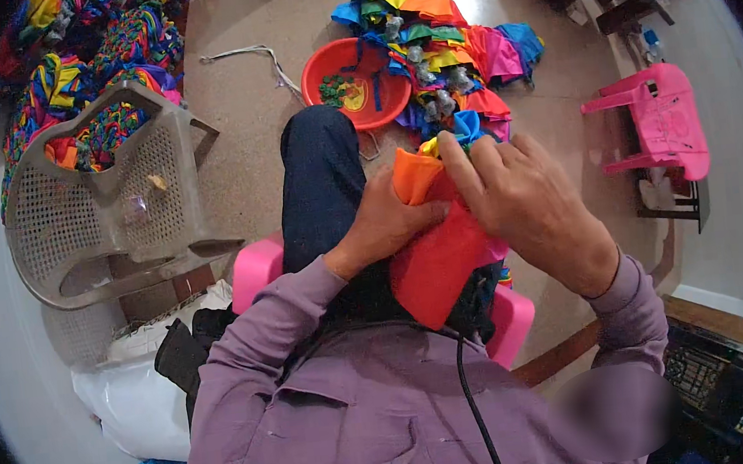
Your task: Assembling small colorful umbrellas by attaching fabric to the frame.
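A piece of red and orange fabric (446,261) hangs over my lap, with its orange part folded at the top. My left hand (385,215) is closed on it, thumb on the front near the fold. My right hand (525,199) is closed at the upper right edge of the same fabric, with its fingers curled beside yellow and blue cloth; the exact fingertip hold is hidden. Beyond my hands, a long bunch of multicolored fabric (448,55) with clear plastic tufts runs across the floor toward my lap.
A red basin (314,81) with green and yellow scraps stands ahead, next to a white cord (251,50). A grey plastic chair (116,180) lies left, before piles of colorful fabric (134,40). A pink stool (656,124) is at right. White sacks (137,402) lie at lower left.
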The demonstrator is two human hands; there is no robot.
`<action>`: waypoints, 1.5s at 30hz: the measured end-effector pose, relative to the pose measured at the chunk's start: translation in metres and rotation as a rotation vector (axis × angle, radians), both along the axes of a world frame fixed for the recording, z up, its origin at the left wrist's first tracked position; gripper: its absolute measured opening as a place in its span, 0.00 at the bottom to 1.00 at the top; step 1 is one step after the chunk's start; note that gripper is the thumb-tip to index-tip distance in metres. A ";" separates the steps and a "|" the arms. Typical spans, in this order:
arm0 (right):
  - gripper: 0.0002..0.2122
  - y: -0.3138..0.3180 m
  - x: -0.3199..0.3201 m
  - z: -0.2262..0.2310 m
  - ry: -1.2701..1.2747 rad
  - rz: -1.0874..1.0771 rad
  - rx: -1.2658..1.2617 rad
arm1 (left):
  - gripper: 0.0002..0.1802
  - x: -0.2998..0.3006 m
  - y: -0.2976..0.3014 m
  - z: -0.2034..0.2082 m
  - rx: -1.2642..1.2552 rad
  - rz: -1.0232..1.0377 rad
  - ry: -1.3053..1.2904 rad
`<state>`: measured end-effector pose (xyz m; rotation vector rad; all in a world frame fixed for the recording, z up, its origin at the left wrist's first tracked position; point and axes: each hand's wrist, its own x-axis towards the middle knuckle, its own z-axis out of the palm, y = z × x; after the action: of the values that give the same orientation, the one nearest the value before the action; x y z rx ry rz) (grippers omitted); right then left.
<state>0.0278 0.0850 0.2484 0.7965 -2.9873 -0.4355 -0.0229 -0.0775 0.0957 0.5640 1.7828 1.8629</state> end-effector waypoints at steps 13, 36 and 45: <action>0.24 0.001 0.005 0.003 -0.041 -0.014 -0.097 | 0.26 0.000 0.000 -0.009 -0.007 -0.035 -0.063; 0.20 0.018 0.016 -0.032 0.246 0.090 -0.385 | 0.24 0.004 0.003 -0.017 -0.027 0.003 0.076; 0.16 0.013 0.024 -0.034 0.247 0.030 -0.456 | 0.24 0.005 0.005 -0.022 -0.036 -0.011 0.131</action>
<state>0.0522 0.0976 0.2142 0.6807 -2.6788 0.1403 -0.0175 -0.0729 0.0735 0.6953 1.8885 1.8197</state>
